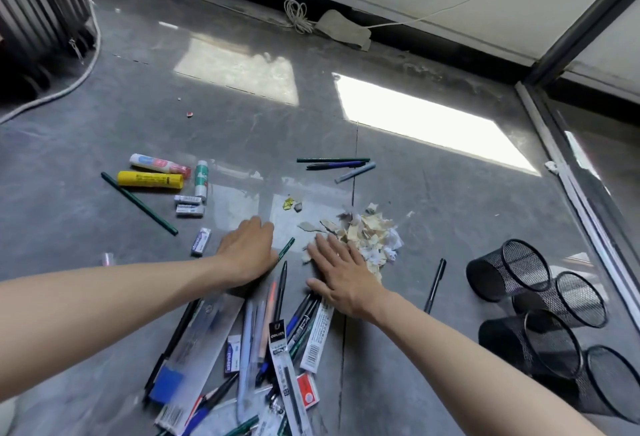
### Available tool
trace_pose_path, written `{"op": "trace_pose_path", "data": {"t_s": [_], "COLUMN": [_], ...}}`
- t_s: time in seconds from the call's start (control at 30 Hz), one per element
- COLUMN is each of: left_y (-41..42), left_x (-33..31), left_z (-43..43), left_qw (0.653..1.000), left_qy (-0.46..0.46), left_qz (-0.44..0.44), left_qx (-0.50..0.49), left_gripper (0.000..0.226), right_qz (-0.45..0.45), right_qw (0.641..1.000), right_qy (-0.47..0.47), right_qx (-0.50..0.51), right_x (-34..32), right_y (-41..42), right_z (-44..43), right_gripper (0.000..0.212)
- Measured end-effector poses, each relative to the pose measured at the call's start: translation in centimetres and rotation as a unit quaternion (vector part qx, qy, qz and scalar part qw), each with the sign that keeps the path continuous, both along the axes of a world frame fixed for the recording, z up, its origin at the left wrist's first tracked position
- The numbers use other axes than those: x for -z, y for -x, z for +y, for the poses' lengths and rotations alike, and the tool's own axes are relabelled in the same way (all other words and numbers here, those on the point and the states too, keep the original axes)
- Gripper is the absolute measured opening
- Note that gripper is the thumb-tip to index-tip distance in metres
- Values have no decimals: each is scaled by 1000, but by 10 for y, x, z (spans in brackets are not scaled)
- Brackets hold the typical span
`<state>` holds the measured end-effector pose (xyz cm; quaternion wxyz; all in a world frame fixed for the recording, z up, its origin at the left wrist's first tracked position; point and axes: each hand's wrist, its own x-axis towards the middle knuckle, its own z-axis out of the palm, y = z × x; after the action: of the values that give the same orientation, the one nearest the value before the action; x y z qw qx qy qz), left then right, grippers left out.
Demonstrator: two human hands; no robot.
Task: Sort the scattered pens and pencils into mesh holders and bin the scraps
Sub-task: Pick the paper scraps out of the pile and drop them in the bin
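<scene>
A heap of pens, pencils and refill packs [263,342] lies on the grey floor near me. My left hand [247,250] rests flat on the floor at the heap's far end, fingers together, touching a green pencil [286,248]. My right hand [341,274] lies palm down with fingers spread, at the near left edge of a pile of paper scraps [367,236]. Neither hand holds anything. Several black mesh holders [540,307] lie on their sides at the right. Three more pens [337,165] lie farther out, and one black pen [435,285] sits between the scraps and the holders.
Glue sticks [150,179], a correction bottle [201,176], erasers [189,205] and a long green pencil [138,203] lie at the left. A glass partition's metal track [571,193] runs along the right. A suitcase [38,10] and cable [69,89] are at the far left.
</scene>
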<state>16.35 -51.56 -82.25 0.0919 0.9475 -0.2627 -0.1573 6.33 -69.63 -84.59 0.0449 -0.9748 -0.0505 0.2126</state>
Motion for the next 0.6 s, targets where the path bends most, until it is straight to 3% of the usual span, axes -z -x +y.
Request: {"op": "trace_pose_path", "data": {"t_s": [0.07,0.2,0.4,0.5,0.6], "left_y": [-16,-38,-41,-18,2], "left_x": [15,32,34,28,23], "left_z": [-11,-35,-73,-94,-112], "left_qw": [998,983,976,952,919], "left_qy": [56,124,150,205,289], "left_qz": [6,130,158,223,264], "left_qx": [-18,-43,-20,35,42], "left_gripper": [29,60,59,57,53], "right_qz": [-18,-67,-216,-183,-108], "right_qw": [998,993,951,939,949], "right_qy": [-13,-42,-77,-108,-118], "right_qx": [63,84,208,269,273], "right_x": [6,0,-4,-7,-14], "right_y": [5,15,2,-28,-60], "right_z": [-6,-15,-50,-79,-102], "right_gripper": [110,99,79,59,57]}}
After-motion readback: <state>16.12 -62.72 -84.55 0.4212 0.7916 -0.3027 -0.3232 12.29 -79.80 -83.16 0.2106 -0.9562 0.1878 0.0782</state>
